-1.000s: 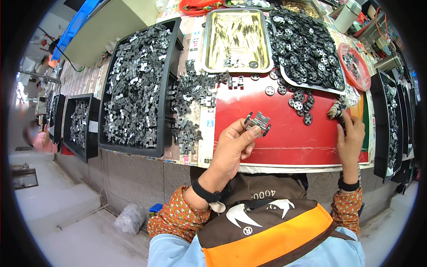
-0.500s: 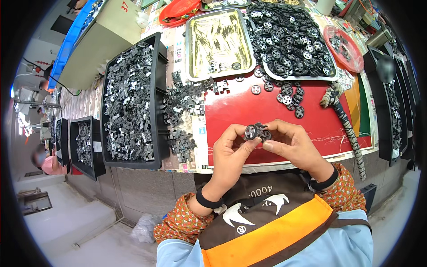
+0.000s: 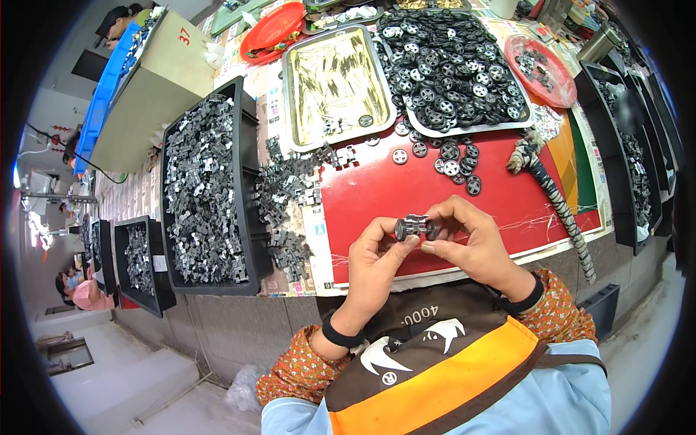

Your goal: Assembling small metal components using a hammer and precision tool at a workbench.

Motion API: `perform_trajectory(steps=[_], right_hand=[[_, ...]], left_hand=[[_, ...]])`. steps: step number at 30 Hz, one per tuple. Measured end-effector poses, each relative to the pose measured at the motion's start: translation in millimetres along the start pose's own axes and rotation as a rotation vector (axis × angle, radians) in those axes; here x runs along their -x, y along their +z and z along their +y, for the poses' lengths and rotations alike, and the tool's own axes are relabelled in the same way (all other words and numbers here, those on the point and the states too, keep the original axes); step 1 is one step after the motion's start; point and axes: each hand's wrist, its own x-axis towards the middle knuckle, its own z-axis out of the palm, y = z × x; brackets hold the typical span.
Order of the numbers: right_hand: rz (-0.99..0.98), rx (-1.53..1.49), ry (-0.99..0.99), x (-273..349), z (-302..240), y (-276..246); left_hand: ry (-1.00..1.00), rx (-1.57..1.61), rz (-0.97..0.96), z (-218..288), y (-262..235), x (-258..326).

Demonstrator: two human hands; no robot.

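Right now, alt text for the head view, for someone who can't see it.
Left hand and right hand hold a small wheeled part over a red sheet. Beyond lie a tray of thin rods and heaped black wheels; at left, a full black bin.

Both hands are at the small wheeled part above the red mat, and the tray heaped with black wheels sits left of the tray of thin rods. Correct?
No: the head view shows the wheel tray right of the rod tray. The left hand and right hand are indeed at the wheeled part above the red mat.
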Motion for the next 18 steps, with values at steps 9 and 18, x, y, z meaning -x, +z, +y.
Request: perform_trajectory(steps=[9, 18], right_hand=[[0.383, 0.314, -0.146, 2, -14, -88], [1.285, 0.764, 0.096, 72, -46, -356]], left_hand=[[-0.131, -0.139, 0.113, 16, -12, 5], [-0.097, -0.125, 0.178, 13, -62, 12]])
